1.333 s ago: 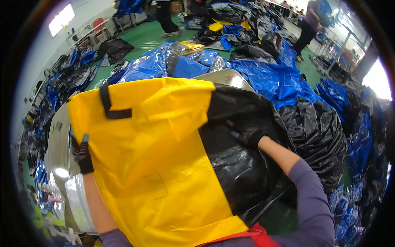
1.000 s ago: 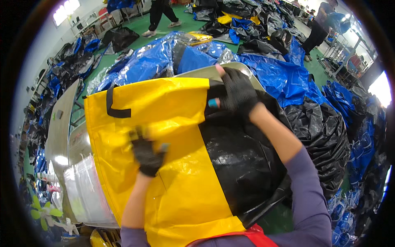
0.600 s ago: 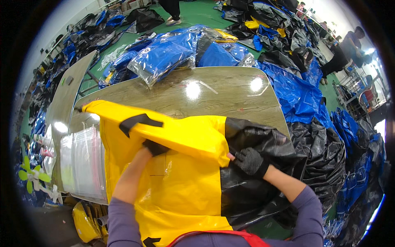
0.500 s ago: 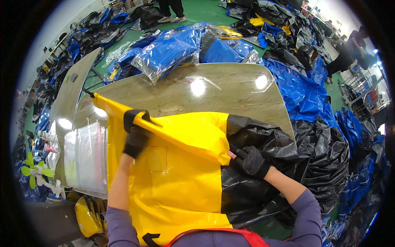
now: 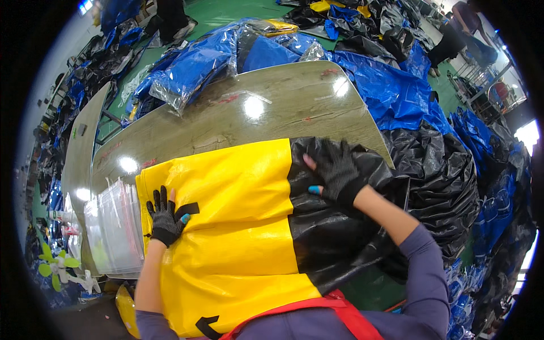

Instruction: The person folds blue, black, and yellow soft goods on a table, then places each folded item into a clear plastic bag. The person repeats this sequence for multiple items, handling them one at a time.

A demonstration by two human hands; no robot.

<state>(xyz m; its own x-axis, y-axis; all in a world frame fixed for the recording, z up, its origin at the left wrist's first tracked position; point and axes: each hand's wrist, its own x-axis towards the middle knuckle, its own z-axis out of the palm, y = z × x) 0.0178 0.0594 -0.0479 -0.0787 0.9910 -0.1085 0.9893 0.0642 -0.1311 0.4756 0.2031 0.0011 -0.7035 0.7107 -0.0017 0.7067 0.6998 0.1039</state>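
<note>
Now yellow flap (image 5: 243,184) folded down, flat; left fingers (image 5: 164,196) atop

1. The head view comes from the left one of two wide fisheye cameras worn side by side on the person's head.
2. It faces steeply down and forward; a bright red cloth strap (image 5: 352,318) and a dusky purple fabric sleeve (image 5: 428,277) stand closest, low in view.
3. Mid-picture, near and seen from above, spreads a glossy yellow-and-black plastic sheet (image 5: 243,201).
4. Farther off come a round-cornered wood-grain tabletop (image 5: 190,133) and smooth green floor (image 5: 212,18).
5. Straight edges bend toward the dark rim.
</note>
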